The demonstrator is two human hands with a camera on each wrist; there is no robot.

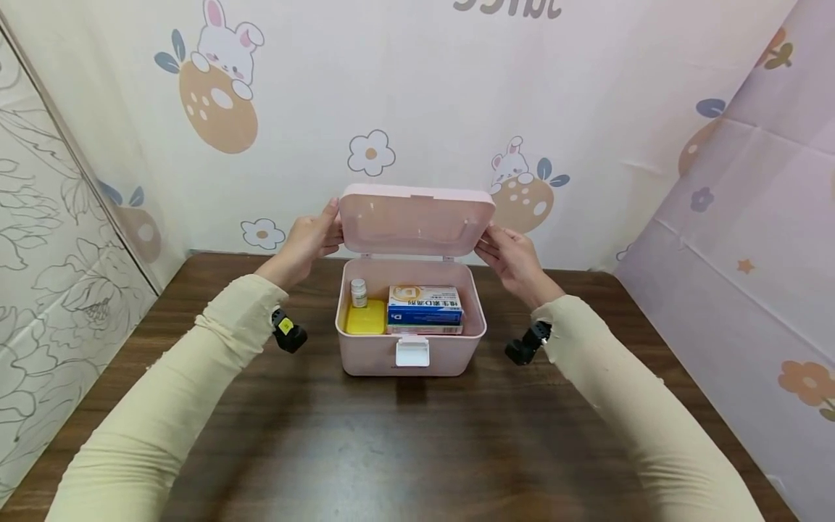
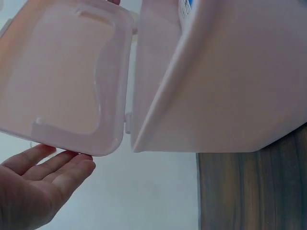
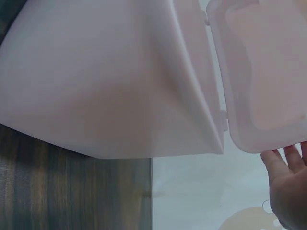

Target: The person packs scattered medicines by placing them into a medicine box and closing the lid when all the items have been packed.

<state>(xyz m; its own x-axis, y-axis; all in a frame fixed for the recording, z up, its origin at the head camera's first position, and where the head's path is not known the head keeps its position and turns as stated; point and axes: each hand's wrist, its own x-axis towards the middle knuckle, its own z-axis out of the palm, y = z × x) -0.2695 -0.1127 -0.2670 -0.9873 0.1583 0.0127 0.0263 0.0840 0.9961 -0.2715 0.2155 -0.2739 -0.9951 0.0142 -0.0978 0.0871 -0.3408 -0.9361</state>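
A pink storage box (image 1: 365, 357) stands on the table with its hinged lid (image 1: 417, 223) raised and tilted back. My left hand (image 1: 308, 243) is at the lid's left side, its fairly straight fingers touching the edge. On the opposite side my right hand (image 1: 512, 262) has its fingertips against the lid's right edge. Both wrist views show extended fingers (image 2: 62, 167) at the lid's rim, partly behind it. Inside the box lie a blue and white medicine carton (image 1: 425, 304), a yellow flat case (image 1: 367, 319) and a small white bottle (image 1: 359, 292). Another carton's edge shows under the blue one.
The box has a white front latch (image 1: 412, 352), hanging open. Dark wooden table (image 1: 365, 449) surrounds it. Close behind the table rises a wall covering (image 1: 417, 94) with rabbits and flowers. A patterned panel (image 1: 59, 239) borders the left side, and a lilac covering (image 1: 750, 290) the right.
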